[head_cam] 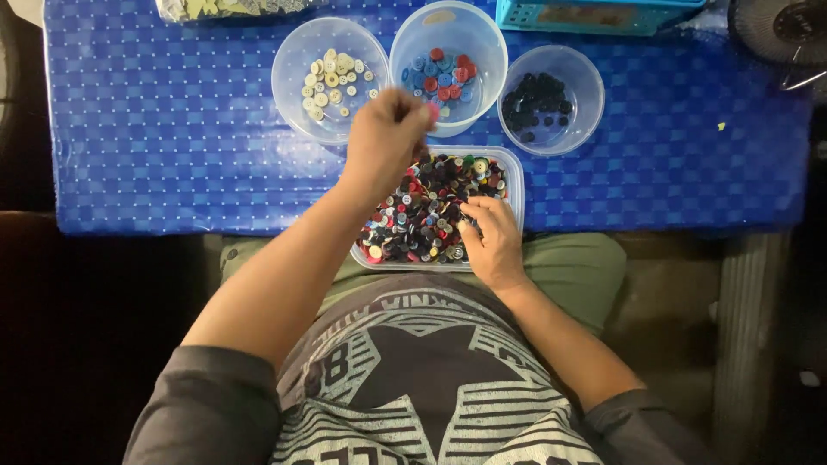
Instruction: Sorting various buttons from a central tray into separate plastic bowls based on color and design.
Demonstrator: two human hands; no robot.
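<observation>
Nearest to us, we note the right hand [493, 244] resting in the near right part of the rectangular clear tray [517, 185], which is heaped with mixed buttons [422, 220] in dark, red, white and blue. Its fingers curl down into the heap with the tips close together; whether they have closed on a button we cannot tell, since the tips are sunk among the pile.

Beyond it and to its left, the left hand [385, 142] is raised over the far edge of the tray. Its fingertips are pinched together on a small pink button [433, 111], held right at the near rim of the middle tub [448, 65], which holds red and blue buttons. Left of that hand stands the tub of cream buttons [330, 79]; to its right, well clear of the fingers, the tub of black buttons [551, 99]. All three stand on the blue checked tablecloth [172, 129], with a teal basket [594, 15] farther off.

We judge the step in hand to be sorting by colour, the left hand at the point of delivery. The next move, in our judgement, calls for carrying the pinch a little farther over the middle rim before the fingers part, so that the button falls inside rather than on the cloth.
</observation>
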